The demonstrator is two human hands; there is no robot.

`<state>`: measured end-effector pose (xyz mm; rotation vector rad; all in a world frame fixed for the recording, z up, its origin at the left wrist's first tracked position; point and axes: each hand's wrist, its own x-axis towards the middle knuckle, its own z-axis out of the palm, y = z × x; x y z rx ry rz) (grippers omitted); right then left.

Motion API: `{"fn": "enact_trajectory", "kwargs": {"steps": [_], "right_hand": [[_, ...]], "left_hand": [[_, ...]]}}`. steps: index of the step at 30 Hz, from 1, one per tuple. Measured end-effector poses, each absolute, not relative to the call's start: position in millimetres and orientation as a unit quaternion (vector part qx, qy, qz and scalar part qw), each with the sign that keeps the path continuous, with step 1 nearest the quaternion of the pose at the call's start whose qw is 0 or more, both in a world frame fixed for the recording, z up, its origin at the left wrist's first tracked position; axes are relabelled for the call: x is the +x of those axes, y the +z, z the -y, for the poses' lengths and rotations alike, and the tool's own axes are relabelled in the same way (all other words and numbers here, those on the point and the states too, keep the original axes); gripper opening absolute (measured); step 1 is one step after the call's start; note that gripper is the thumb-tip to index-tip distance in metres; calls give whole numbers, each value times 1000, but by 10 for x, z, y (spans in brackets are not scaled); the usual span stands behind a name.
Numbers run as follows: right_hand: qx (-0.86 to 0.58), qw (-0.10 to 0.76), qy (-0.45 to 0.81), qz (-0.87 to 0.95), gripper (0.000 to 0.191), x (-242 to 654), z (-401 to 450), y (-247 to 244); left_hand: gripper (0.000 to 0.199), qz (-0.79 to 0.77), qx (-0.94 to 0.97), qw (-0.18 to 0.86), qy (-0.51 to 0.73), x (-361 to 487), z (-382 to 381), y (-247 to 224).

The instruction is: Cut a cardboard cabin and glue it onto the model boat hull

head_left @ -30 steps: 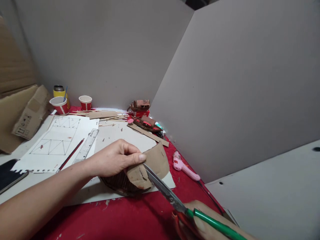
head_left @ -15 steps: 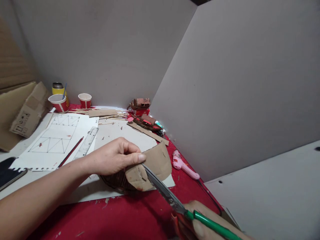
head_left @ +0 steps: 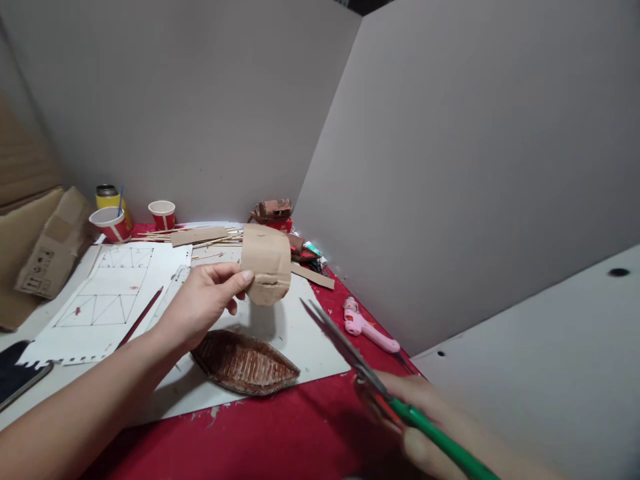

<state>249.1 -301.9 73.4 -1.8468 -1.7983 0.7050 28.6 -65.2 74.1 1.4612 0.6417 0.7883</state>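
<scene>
My left hand (head_left: 213, 297) pinches the left edge of a curved piece of brown cardboard (head_left: 267, 257), holding it up above the white board (head_left: 320, 333). A dark crease or slit runs across its lower part. In my right hand (head_left: 415, 407) are green-handled scissors (head_left: 345, 340), their blades slightly parted and pointing up and left, apart from the cardboard. Below my left hand a small brown model boat hull (head_left: 245, 363) lies on the board, its inside streaked with reddish brown.
A pink glue gun (head_left: 367, 327) lies on the red tablecloth (head_left: 280, 437) at the right. Behind are thin wooden sticks (head_left: 153, 235), red-and-white paper cups (head_left: 163, 215) and brown models (head_left: 273, 210). A drawing sheet (head_left: 107, 287), red pencil (head_left: 140, 319) and cardboard box (head_left: 55, 243) are at the left.
My left hand has lifted the cardboard up and left, away from the scissors, uncovering the boat hull. The scissors have come off the cardboard. The camera view has shifted slightly.
</scene>
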Motion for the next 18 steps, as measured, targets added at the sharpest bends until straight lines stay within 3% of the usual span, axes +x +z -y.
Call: {"fn": "enact_trajectory", "kwargs": {"steps": [5, 11, 18], "right_hand": [[-717, 132, 204, 654, 44, 2296, 2776, 904], [-738, 26, 101, 666, 43, 2411, 2688, 873], [-726, 3, 39, 687, 48, 2526, 2640, 825]], "left_hand": [[16, -270, 647, 632, 330, 282, 764, 770], [21, -300, 675, 591, 325, 290, 840, 819], [17, -303, 683, 592, 302, 314, 874, 854]]}}
